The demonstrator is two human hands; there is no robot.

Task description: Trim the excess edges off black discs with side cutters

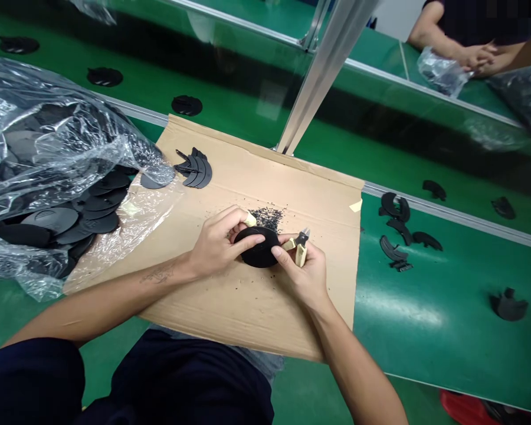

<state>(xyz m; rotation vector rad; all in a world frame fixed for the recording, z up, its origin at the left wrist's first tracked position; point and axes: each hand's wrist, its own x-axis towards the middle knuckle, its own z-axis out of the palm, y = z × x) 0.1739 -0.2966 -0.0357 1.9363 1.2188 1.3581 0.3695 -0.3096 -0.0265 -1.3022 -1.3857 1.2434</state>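
Observation:
A round black plastic disc (261, 252) is held over a cardboard sheet (230, 310). My left hand (219, 239) grips it from the left, thumb across its face and a pale yellow cover on one fingertip. From the right, my right hand (304, 268) pinches the disc's edge with the thumb. That same hand also carries side cutters (301, 241) with pale yellow handles, their jaws pointing up and away from the disc. Small black trimmings (268, 217) lie scattered on the cardboard just beyond the disc.
At left, a clear plastic bag (71, 147) spills many black discs (53, 224). Overlapping black pieces (197, 168) rest at the cardboard's far left. Curved black parts (393, 248) lie on the green table (425, 342) at right. A metal post (318, 77) stands behind; another person's hands (475, 58) show beyond.

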